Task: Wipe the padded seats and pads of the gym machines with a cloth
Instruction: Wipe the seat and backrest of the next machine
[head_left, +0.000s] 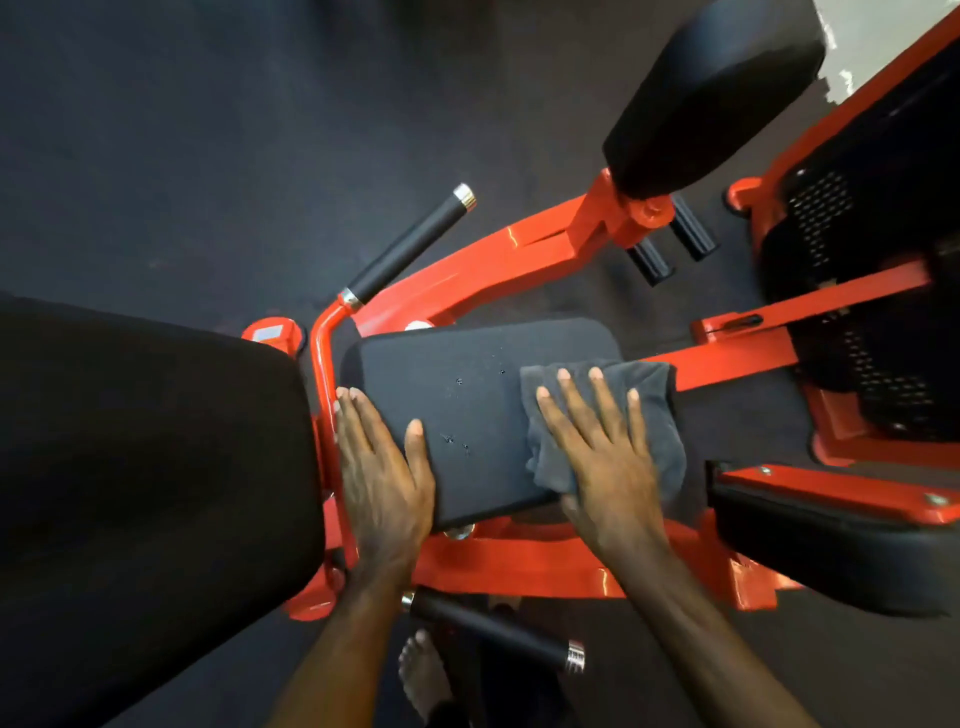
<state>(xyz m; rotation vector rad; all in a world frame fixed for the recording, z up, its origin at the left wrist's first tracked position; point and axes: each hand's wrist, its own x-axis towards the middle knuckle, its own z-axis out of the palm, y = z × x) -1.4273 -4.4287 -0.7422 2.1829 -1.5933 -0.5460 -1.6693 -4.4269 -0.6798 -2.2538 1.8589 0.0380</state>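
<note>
Here the right hand presses the grey cloth flat, fingers spread, to wipe the seat pad — the left hand, fingers straight, steadies its edge.

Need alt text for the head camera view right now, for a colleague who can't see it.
A person's right hand presses a grey cloth flat on the right end of a black padded seat, while the left hand rests open on the seat's left edge. The seat sits on an orange machine frame, and a few droplets dot its middle.
</note>
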